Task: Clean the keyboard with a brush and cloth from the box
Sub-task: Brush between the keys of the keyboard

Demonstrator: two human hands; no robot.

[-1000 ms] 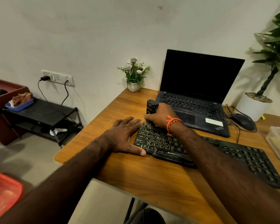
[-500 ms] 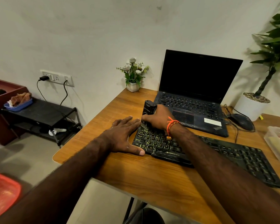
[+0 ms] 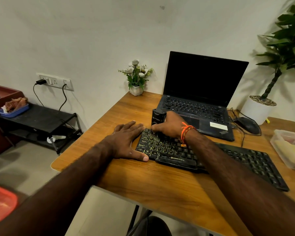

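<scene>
The black keyboard point(image 3: 203, 155) lies slantwise across the near half of the wooden desk point(image 3: 160, 188), its left end toward me and its right end running off toward the clear plastic box point(image 3: 289, 149) at the desk's right edge, so every row is within reach without my shifting it. At its top left corner I work the brush point(image 3: 157, 119), a stubby black tool stood upright on the keys, so that the end meeting the keys drops into the gaps between the caps; I judge the bristles are there, though my fingers hide that end. My right hand point(image 3: 169, 128) has its fingers curled round the tool's lower body, gripping low for control, an orange thread band at the wrist. My left hand point(image 3: 128, 142) lies flat on the desk, fingers straight and spread, holding nothing, the thumb tip touching the keyboard's near left corner and the fingers along its left edge: a brace, I reckon, to stop the board sliding under the strokes. Brushing appears to be at the first corner, with the long right stretch not yet reached and the cloth not in my hands. Just behind the keyboard sits an open laptop point(image 3: 201, 92) with a dark screen, a mouse point(image 3: 249, 125) to its right, a small flower pot point(image 3: 136, 89) at the desk's far corner, and a tall potted plant point(image 3: 279, 53) near the wall.
</scene>
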